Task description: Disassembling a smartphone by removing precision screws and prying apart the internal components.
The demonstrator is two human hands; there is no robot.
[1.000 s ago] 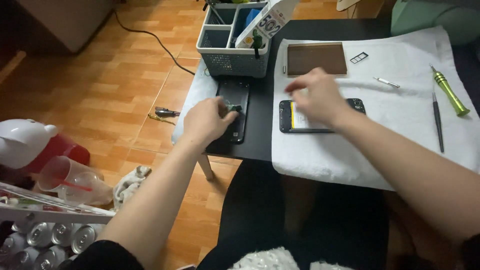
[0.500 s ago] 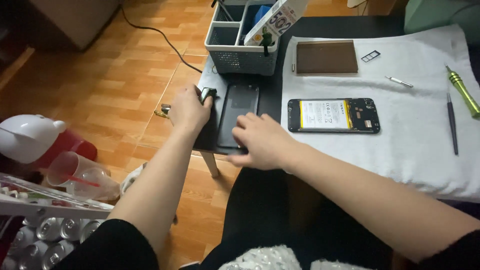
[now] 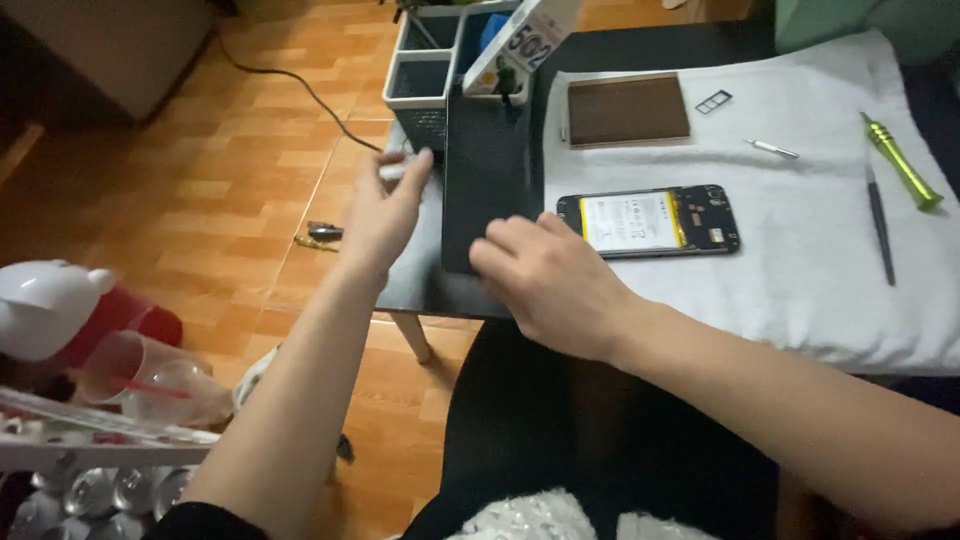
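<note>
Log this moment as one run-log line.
left hand: at table edge, pinching small white item | right hand: flat on black mat | opened phone: on white towel

A white towel (image 3: 800, 270) covers the right part of the dark desk (image 3: 640, 50). On it lies an opened phone (image 3: 650, 221) with its yellow-edged battery showing; beyond that, a brown rectangular panel (image 3: 628, 109) and a small black tray frame (image 3: 714, 101). Further right lie a thin metal pin (image 3: 771, 149), a dark slim tool (image 3: 879, 225) and a green-handled screwdriver (image 3: 901, 161). A grey compartmented organiser (image 3: 425, 75) stands at the far left corner. On the orange tiled floor (image 3: 200, 180) runs a black cable (image 3: 300, 85); near left sit clear plastic cups (image 3: 150, 375).
</note>
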